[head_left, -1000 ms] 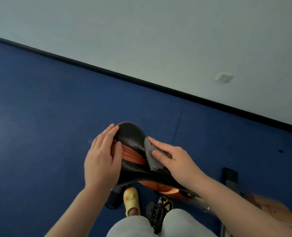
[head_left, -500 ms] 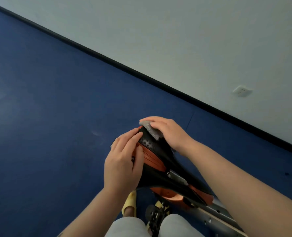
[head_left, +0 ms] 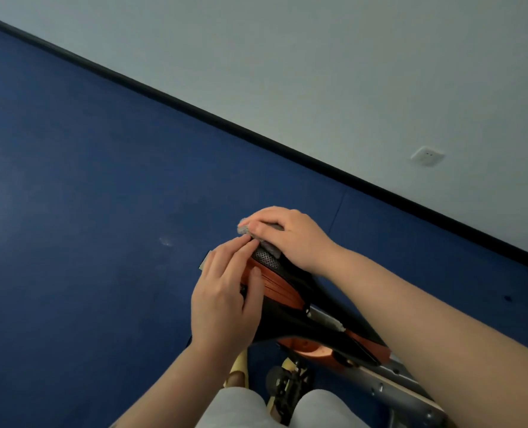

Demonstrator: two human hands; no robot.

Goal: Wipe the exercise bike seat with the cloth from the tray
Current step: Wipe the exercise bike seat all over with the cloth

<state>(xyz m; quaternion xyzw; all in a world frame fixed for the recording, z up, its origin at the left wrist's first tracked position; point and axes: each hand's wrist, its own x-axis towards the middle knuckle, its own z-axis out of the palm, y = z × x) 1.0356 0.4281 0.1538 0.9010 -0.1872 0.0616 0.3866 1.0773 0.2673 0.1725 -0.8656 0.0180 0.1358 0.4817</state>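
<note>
The right hand presses the grey cloth onto the seat, at about twelve o'clock from the left hand, its fingers curled over the cloth. Left fingers lie flat, steadying the seat's side. The cloth looks soft and light; a flat palm should hold it best.

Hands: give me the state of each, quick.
Left hand: open, fingers laid flat on the side of the seat, holding nothing.
Right hand: closed on the cloth, pressing it on the seat's far end.
</note>
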